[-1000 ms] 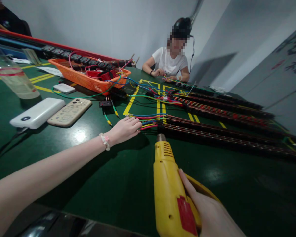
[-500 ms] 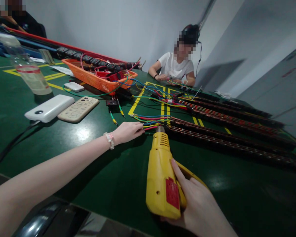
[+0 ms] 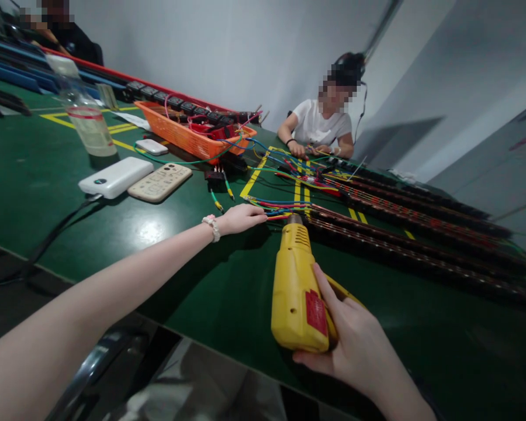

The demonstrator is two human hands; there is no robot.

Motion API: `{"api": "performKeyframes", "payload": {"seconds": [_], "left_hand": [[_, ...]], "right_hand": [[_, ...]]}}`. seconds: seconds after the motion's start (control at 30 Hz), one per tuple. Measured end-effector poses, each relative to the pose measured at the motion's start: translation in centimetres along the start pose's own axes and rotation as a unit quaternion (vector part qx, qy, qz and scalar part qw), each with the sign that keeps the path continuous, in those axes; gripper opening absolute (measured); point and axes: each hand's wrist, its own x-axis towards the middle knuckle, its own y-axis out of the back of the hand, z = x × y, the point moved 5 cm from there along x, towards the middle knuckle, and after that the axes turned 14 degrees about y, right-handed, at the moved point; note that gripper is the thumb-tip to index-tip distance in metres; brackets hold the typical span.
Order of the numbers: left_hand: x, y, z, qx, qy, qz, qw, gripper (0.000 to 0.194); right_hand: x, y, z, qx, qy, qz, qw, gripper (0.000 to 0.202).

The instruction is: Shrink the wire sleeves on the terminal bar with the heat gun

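The yellow heat gun [image 3: 291, 280] was just below the middle of the frame — it looked hard and a bit heavy, best held by its handle. The right hand [image 3: 362, 342] was wrapped round it. Farther up, the left hand [image 3: 242, 218] pinched thin, bendy wires [image 3: 279, 217] beside long dark strips [image 3: 377, 237]

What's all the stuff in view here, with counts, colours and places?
Heat gun: 1, yellow, in right hand
Wires: several, multicoloured, at left fingers
Long strips: several, dark, table's right side
Basket: 1, orange, beyond phone
Phone: 1, beige, beside power bank
Power bank: 1, white, left of phone
Bottle: 1, transparent, far left
Table: 1, green, underneath
Other people: 2, white and dark tops, beyond
Left hand: 1, bare, holding wires
Right hand: 1, bare, gripping gun
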Motion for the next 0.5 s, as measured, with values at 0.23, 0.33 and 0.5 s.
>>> {"api": "performKeyframes", "payload": {"seconds": [0.23, 0.33, 0.5], "left_hand": [[-0.64, -0.11, 0.21, -0.042, -0.007, 0.011, 0.999, 0.051], [-0.87, 0.01, 0.35, -0.069, -0.001, 0.025, 0.997, 0.049], [-0.74, 0.04, 0.24, -0.099, 0.001, 0.026, 0.995, 0.053]], "right_hand": [[-0.09, -0.10, -0.11, 0.003, -0.031, -0.023, 0.999, 0.114], [-0.06, -0.01, -0.17, 0.014, -0.032, -0.020, 0.999, 0.113], [-0.15, -0.12, -0.15, 0.023, -0.022, -0.019, 0.999, 0.113]]}}
